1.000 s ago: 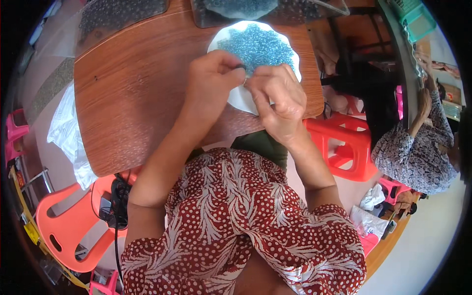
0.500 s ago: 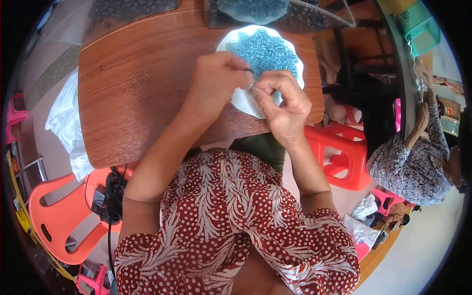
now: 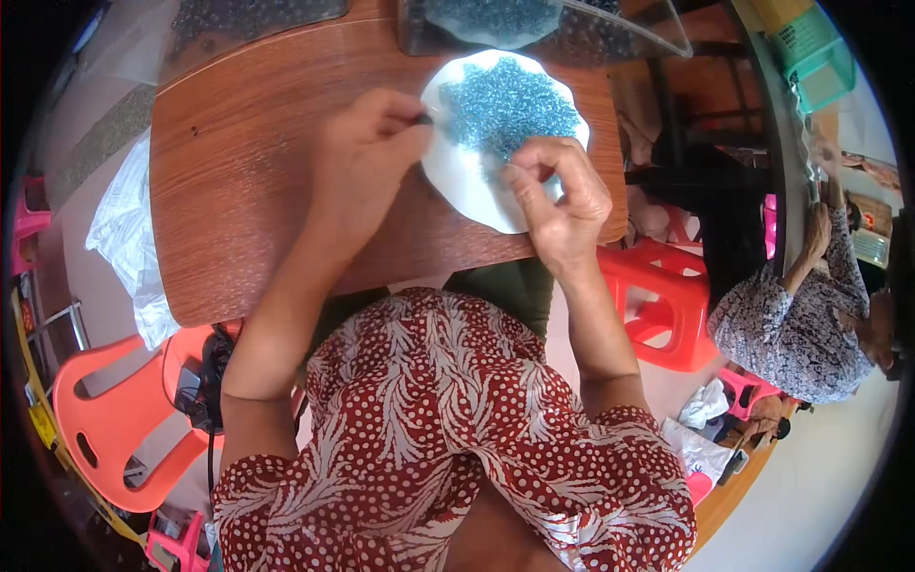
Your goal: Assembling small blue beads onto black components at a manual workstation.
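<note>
Two bare hands work above one brown wood-grain table [image 3: 229,191]. Starting from the left, we see a crumpled white translucent plastic bag [image 3: 124,229] at the table's edge. Next comes the left hand [image 3: 367,143], blurred, its fingers curled and its thumb near the forefinger, with a small black piece [image 3: 426,118] at the fingertips; we cannot tell whether it is gripped or worn. Half a second ago this hand nearly met the other over the plate; now it has shifted left, and bare white shows between them.

To its right, on the table, lies the round white scalloped plate [image 3: 457,181], with a heap of shiny blue beads [image 3: 505,100] on its upper and right part. The plate has no clear long axis; the black piece is too small for us to read its direction.

The right hand [image 3: 562,195], almost unmoved, bends over the plate's lower right, thumb and forefinger close together; we cannot tell whether they grasp anything. Farther right stands a red plastic stool [image 3: 699,329].
</note>
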Demonstrator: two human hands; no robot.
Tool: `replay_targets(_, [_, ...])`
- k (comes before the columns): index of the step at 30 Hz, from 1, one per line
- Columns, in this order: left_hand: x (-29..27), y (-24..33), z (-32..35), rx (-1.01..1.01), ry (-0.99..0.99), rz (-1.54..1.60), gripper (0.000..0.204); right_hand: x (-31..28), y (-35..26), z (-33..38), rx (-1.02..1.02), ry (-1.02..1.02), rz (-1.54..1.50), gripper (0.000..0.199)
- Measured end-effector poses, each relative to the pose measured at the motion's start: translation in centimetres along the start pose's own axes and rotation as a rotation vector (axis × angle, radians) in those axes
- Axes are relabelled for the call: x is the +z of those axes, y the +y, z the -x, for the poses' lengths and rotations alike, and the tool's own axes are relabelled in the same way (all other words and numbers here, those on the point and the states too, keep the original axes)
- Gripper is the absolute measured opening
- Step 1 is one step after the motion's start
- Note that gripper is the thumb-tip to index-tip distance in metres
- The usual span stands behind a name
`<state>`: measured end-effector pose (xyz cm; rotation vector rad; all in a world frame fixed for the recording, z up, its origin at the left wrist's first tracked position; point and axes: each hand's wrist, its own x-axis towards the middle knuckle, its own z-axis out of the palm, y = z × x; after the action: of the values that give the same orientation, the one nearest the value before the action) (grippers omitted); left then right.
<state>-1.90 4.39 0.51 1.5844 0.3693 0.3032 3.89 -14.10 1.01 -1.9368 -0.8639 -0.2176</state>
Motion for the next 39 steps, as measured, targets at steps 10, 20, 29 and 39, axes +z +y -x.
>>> replay_targets(10, [-1.5,-3.1,-0.7,0.643,0.092,-0.897,0.012,0.2,-0.3,0.3,0.146,-0.03,-0.011,0.013])
replay_targets(20, [-1.9,-2.3,-0.7,0.534,0.029,-0.754,0.012,0.1,-0.4,0.3,0.167,-0.034,-0.021,0.012])
replay_targets(29, [-3.6,-0.2,-1.0,-0.054,-0.04,-0.041,0.014,0.2,-0.4,0.2,0.153,-0.049,-0.047,0.013])
replay_targets(39, [-0.8,-0.1,1.3,-0.421,-0.27,0.797,0.021,0.3,-4.7,-1.8,0.304,-0.059,-0.316,0.015])
